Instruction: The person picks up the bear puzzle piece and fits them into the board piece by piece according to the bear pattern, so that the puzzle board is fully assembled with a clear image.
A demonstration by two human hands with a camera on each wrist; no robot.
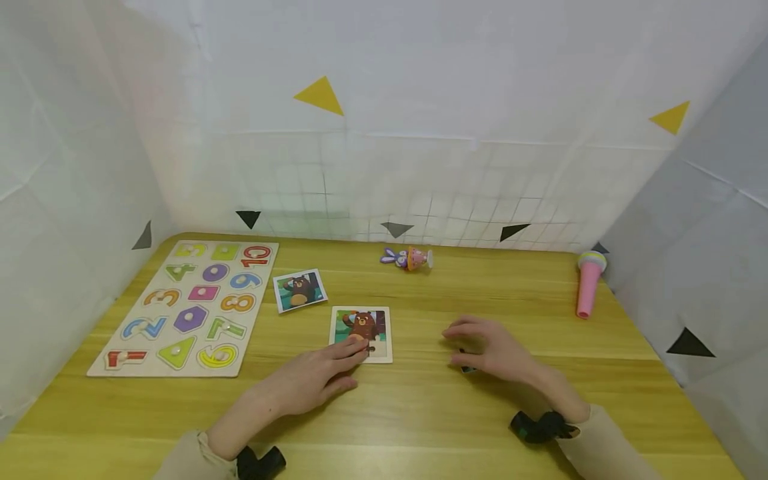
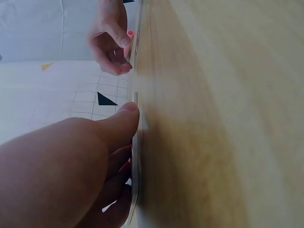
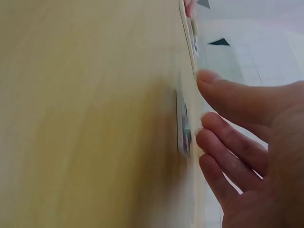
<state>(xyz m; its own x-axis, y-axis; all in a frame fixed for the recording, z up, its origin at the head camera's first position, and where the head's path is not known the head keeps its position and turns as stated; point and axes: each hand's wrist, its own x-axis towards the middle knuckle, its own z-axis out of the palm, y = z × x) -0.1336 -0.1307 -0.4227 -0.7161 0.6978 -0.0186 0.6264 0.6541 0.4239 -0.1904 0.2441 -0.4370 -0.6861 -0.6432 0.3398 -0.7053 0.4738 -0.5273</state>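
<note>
A square bear jigsaw puzzle [image 1: 361, 327] in a pale tray lies mid-table, with a bare, piece-shaped spot at its lower right. My left hand [image 1: 315, 375] rests its extended fingers on the puzzle's lower left part. In the left wrist view, the thumb [image 2: 124, 124] lies by the edge of the tray. To the right of the puzzle, my right hand [image 1: 493, 350] is held just over a loose puzzle piece [image 1: 468, 368], partly hidden by the hand. The right wrist view shows that piece [image 3: 183, 124] flat on the table, apart from the loosely bent fingers.
A bear picture card [image 1: 300, 291] lies behind the puzzle, to its left. Farther left is a number and shape peg board [image 1: 245, 347]. A rabbit figurine [image 1: 411, 258] lies at the back, and a pink toy microphone [image 1: 590, 287] at the right edge. White sheets [image 1: 420, 180] enclose the table.
</note>
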